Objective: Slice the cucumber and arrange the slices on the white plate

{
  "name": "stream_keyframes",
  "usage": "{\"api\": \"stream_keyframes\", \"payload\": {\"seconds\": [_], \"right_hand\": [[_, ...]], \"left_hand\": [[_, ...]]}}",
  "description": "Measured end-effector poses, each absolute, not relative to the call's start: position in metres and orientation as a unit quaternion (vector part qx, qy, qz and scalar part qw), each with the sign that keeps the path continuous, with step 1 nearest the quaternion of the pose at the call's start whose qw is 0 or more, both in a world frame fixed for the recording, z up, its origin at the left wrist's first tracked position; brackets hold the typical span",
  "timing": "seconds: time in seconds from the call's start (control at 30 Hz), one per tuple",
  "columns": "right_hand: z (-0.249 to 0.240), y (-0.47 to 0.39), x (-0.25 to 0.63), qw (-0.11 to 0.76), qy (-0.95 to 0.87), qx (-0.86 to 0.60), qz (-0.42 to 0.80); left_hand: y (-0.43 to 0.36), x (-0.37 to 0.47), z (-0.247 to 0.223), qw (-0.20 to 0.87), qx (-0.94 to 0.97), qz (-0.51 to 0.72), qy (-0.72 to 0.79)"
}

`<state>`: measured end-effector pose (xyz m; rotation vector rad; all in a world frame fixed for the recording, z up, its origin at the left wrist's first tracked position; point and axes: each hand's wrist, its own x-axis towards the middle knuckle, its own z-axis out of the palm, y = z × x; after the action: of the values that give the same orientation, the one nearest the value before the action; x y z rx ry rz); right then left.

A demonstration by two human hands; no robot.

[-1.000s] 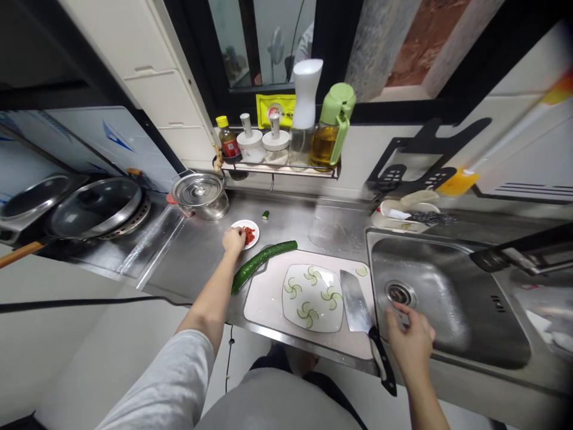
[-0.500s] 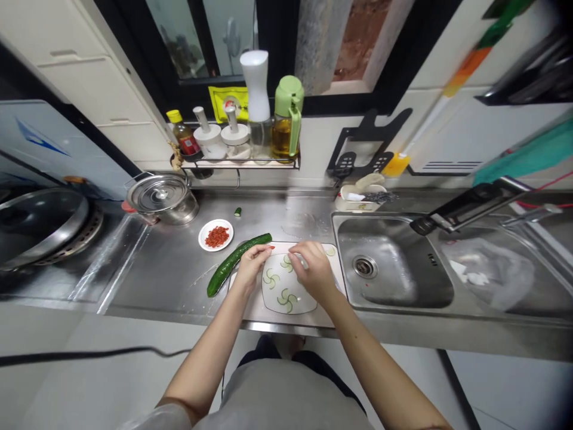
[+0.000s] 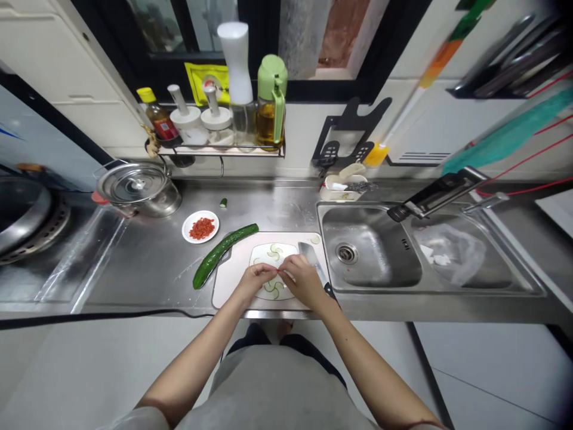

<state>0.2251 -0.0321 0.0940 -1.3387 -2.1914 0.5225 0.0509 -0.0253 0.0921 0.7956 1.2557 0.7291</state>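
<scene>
Just below the frame's centre, the left hand (image 3: 257, 279) and right hand (image 3: 307, 283) meet, both seemingly pinching a red bit (image 3: 278, 270) over the plate (image 3: 259, 252). This looks like fine fingertip work, calling next for a light, steady touch.

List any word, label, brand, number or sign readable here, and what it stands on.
No text can be read with certainty.
Yellow packet: printed marks, too blurred to read.
Red label on the yellow-capped bottle: too small to read.
</scene>
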Motion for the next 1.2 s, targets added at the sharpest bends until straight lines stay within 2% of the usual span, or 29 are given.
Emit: {"api": "stream_keyframes", "payload": {"seconds": [0.17, 0.43, 0.63, 0.73, 1.2], "right_hand": [[0.089, -0.039, 0.226, 0.228, -0.817, -0.490, 0.200], [0.080, -0.011, 0.225, 0.197, -0.815, -0.508, 0.196], [0.063, 0.039, 0.227, 0.040, -0.807, -0.560, 0.183], [0.052, 0.049, 0.223, -0.010, -0.816, -0.551, 0.175], [0.041, 0.056, 0.213, -0.057, -0.829, -0.536, 0.153]], "left_hand": [[-0.034, 0.053, 0.081, 0.684, 0.338, 0.304, 0.570], [-0.031, 0.047, 0.074, 0.671, 0.322, 0.340, 0.574], [-0.033, 0.029, 0.074, 0.628, 0.303, 0.391, 0.601], [-0.038, 0.021, 0.071, 0.619, 0.301, 0.402, 0.603], [-0.049, 0.009, 0.061, 0.612, 0.290, 0.384, 0.627]]}}
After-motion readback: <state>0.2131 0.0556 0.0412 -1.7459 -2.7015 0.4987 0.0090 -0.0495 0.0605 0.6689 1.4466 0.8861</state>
